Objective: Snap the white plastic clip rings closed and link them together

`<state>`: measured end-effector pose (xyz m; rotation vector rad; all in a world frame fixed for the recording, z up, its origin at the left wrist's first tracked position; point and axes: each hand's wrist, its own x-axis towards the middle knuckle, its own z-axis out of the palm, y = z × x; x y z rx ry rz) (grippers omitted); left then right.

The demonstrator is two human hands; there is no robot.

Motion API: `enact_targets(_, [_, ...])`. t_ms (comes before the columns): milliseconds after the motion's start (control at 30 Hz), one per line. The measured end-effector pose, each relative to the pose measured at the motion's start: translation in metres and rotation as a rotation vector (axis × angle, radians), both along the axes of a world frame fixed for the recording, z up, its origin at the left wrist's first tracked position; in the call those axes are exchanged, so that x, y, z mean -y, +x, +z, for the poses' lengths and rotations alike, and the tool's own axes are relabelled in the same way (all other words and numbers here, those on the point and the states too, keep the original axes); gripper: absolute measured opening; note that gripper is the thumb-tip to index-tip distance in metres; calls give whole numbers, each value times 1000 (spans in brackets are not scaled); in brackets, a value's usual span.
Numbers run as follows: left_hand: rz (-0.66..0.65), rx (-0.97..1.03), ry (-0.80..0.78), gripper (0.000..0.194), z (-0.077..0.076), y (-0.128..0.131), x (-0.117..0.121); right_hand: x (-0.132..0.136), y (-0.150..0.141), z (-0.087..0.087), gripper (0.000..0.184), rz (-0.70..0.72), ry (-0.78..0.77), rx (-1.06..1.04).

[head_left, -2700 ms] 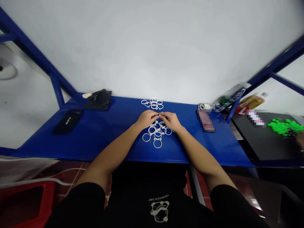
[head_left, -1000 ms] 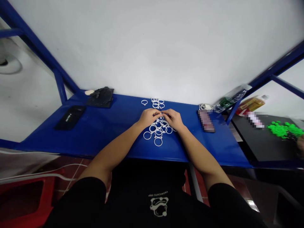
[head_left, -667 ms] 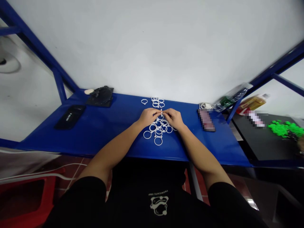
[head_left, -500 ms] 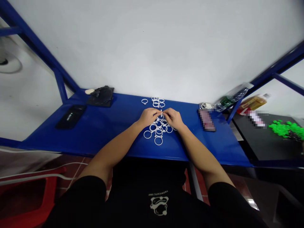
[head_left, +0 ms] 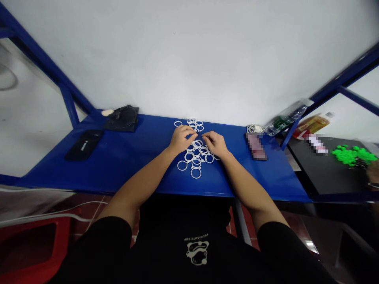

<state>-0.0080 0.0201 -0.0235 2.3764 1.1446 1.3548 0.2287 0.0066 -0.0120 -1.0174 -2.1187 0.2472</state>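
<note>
On the blue table (head_left: 142,161), several thin white plastic rings with small tabs lie in two groups. The larger pile (head_left: 196,161) spreads in front of and between my hands, with one ring (head_left: 196,173) lying nearest the table's front edge. A smaller cluster (head_left: 192,124) lies by the wall, beyond my fingertips. My left hand (head_left: 181,139) hovers left of the pile, thumb and forefinger apart, with no ring visible in it. Across a small gap, my right hand (head_left: 216,144) is over the pile's right side, fingers bent and slightly apart, seemingly with nothing in them.
A black phone-like object (head_left: 84,145) and a dark crumpled bag (head_left: 122,118) lie on the left. To the right are a blurred-out phone (head_left: 256,146), a coiled white cable (head_left: 256,129) and a plastic bottle (head_left: 286,119). Green pieces (head_left: 352,155) are on a black side table (head_left: 310,169), near another person's hand (head_left: 373,173).
Half a second ago my fingertips met around a small white ring. Now my hands have parted, and the ring is out of my fingers. Another person's hand has appeared at the right edge.
</note>
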Motion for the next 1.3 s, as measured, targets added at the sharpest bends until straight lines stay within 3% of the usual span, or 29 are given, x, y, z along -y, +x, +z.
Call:
enact_targets(133, [195, -10, -87, 18, -13, -14, -22, -5, 2, -4, 27, -34, -21, -14])
enact_targets(233, [337, -105, -239, 37, -28, -25, -38, -7, 2, -6, 27, -31, -48, -13])
enact_targets(333, [404, -156, -314, 49, -39, -32, -45, -8, 2, -8, 26, -25, -66, -2])
enact_targets(400, [415, -159, -268, 44, -43, -35, -45, -9, 2, -9, 25, -24, -72, -3])
enact_targets(533, [370, -134, -152, 24, -40, -37, -38, -10, 2, -10, 24, -24, -76, -11])
enact_targets(700, [215, -105, -216, 24, -20, -25, -24, -9, 2, -9, 25, -26, -54, -3])
enact_targets(900, [8, 38, -64, 14, -5, 5, 0, -5, -1, -7, 28, 27, 30, -2])
enact_targets(1300, [-15, -41, 97, 18, -7, 10, 8, 3, -9, -2, 28, 77, 98, -17])
